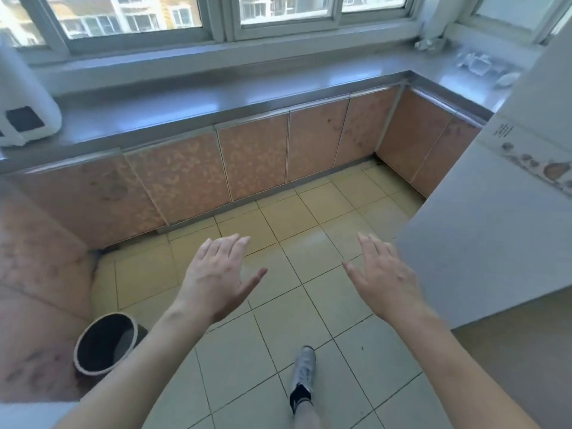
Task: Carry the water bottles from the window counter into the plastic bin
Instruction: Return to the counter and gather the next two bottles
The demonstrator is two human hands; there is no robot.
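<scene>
My left hand [218, 274] and my right hand [383, 274] are held out in front of me over the tiled floor, palms facing each other, fingers straight, holding nothing. The grey window counter [216, 97] runs along the wall ahead, below the windows, and turns a corner at the right. Some clear, blurred plastic items [476, 61] lie on the counter at the far right; I cannot tell whether they are water bottles. No plastic bin is in view.
A white appliance [21, 97] stands on the counter at the far left. A dark round waste bucket [106, 343] sits on the floor at lower left. A grey surface [483, 236] juts in from the right. My shoe [305, 373] is on the yellow tiles.
</scene>
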